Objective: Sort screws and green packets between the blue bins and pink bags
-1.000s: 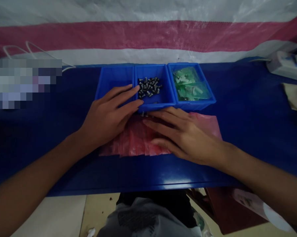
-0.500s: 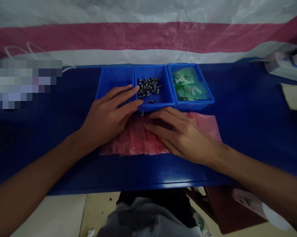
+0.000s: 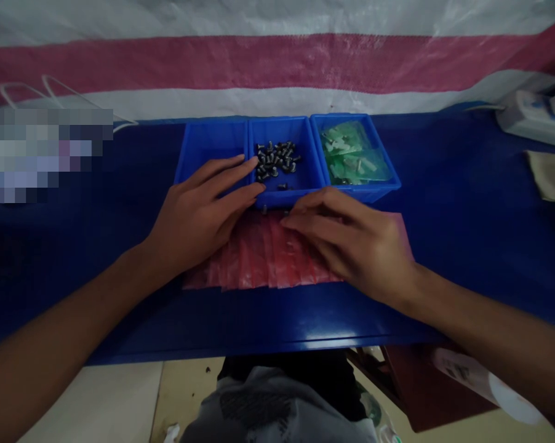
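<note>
My left hand (image 3: 199,212) lies with its fingers stretched out over the front of the left blue bin (image 3: 215,138) and the edge of the middle bin (image 3: 300,195). Its lower side rests over a fanned row of red plastic bags (image 3: 254,261). My right hand (image 3: 355,237) is closed in a pinch above the bags, with a small dark screw (image 3: 285,213) at its fingertips, largely hidden. One more screw (image 3: 264,210) sits at the bags' upper edge, between the hands. Several black screws (image 3: 277,159) lie in the middle bin.
Green plastic packets (image 3: 351,154) fill the right blue bin (image 3: 383,184). A white device (image 3: 527,120) and a pale cloth-like piece (image 3: 552,175) lie on the blue table (image 3: 466,215) at right. A striped sheet (image 3: 277,61) hangs behind. Below right stands a dark red stool (image 3: 425,394).
My right hand has shifted right along the bags, its fingertips now pinched, and a screw shows beside them. More red bags are uncovered. My left hand has stayed nearly still.
</note>
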A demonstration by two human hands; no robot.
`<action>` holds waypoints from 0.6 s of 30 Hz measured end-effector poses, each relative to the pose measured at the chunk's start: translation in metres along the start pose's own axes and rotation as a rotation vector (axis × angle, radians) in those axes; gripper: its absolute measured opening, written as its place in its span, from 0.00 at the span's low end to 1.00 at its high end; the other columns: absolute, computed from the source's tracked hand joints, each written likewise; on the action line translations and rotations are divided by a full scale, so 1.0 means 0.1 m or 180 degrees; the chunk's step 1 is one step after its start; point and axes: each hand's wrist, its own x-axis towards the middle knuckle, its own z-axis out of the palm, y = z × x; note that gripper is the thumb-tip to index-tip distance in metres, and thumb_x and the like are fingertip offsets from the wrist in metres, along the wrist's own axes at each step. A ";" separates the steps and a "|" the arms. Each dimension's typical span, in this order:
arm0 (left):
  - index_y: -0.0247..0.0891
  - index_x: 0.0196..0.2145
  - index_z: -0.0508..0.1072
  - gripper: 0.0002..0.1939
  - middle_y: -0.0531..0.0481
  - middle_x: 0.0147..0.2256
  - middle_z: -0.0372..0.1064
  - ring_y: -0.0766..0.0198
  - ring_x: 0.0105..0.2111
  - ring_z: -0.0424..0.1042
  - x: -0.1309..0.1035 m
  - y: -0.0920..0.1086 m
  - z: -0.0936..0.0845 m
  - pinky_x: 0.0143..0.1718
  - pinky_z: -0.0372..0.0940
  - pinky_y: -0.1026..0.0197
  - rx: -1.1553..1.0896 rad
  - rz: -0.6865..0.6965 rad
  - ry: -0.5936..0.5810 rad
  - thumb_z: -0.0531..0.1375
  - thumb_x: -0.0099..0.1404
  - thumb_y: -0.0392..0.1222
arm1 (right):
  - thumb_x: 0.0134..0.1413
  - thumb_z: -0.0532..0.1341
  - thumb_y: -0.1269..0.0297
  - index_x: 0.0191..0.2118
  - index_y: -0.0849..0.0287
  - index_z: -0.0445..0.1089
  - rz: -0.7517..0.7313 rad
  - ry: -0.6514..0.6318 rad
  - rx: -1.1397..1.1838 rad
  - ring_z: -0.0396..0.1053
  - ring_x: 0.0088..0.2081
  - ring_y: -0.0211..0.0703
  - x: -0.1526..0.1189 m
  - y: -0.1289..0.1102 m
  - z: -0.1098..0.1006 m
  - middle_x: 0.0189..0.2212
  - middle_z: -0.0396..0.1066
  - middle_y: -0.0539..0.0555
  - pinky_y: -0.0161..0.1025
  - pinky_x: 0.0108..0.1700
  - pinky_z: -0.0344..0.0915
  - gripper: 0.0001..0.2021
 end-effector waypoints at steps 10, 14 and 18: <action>0.44 0.57 0.77 0.12 0.45 0.65 0.74 0.51 0.66 0.73 0.01 0.00 -0.01 0.66 0.76 0.42 0.0032 -0.0049 -0.0073 0.57 0.81 0.38 | 0.65 0.73 0.62 0.43 0.53 0.84 0.1321 -0.0026 0.2381 0.77 0.23 0.35 0.11 -0.03 -0.16 0.30 0.83 0.47 0.32 0.26 0.78 0.04; 0.44 0.57 0.77 0.12 0.45 0.64 0.74 0.50 0.66 0.74 0.01 0.01 -0.01 0.65 0.76 0.41 0.0000 -0.0061 -0.0045 0.58 0.81 0.37 | 0.62 0.74 0.48 0.27 0.57 0.79 0.1692 -0.0504 0.2780 0.68 0.14 0.33 0.13 -0.02 -0.17 0.19 0.76 0.47 0.29 0.15 0.66 0.19; 0.44 0.57 0.77 0.12 0.43 0.65 0.74 0.50 0.66 0.73 0.02 0.02 -0.02 0.66 0.75 0.42 -0.0034 -0.0093 -0.0102 0.58 0.81 0.37 | 0.69 0.69 0.50 0.42 0.57 0.82 0.1952 -0.0151 0.2964 0.83 0.28 0.44 0.13 0.00 -0.16 0.32 0.84 0.54 0.34 0.26 0.79 0.15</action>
